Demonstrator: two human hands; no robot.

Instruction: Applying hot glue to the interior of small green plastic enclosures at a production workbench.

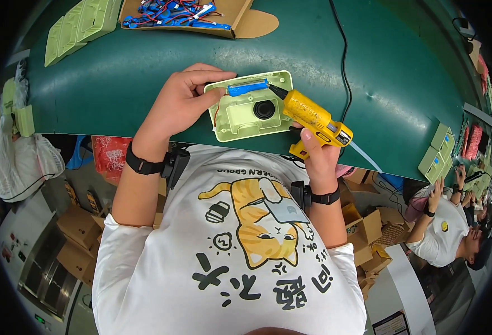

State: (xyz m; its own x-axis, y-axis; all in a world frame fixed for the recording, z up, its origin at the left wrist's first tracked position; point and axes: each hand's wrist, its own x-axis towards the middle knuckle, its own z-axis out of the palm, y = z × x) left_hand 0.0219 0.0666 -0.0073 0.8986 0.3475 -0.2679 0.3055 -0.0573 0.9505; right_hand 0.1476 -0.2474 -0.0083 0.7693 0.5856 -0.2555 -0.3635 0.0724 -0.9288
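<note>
A light green plastic housing (237,120) lies open side up on the green table in front of me. Along its far inner wall sits a blue battery pack (248,88), and a round black speaker-like part (264,109) is set in its floor. My left hand (187,96) grips the housing's left end, its thumb over the rim by the battery's left end. In my right hand (319,149) is a yellow glue gun (313,115), its dark nozzle touching or close to the battery's right end. A glue stick (365,157) sticks out behind the gun.
Beyond the housing is a cardboard box (240,22) of blue batteries with red and black wires. Stacked green housings (81,28) stand at the far left. A black cable (343,50) crosses the table. At the right, another person (441,229) works beside more green housings (438,153).
</note>
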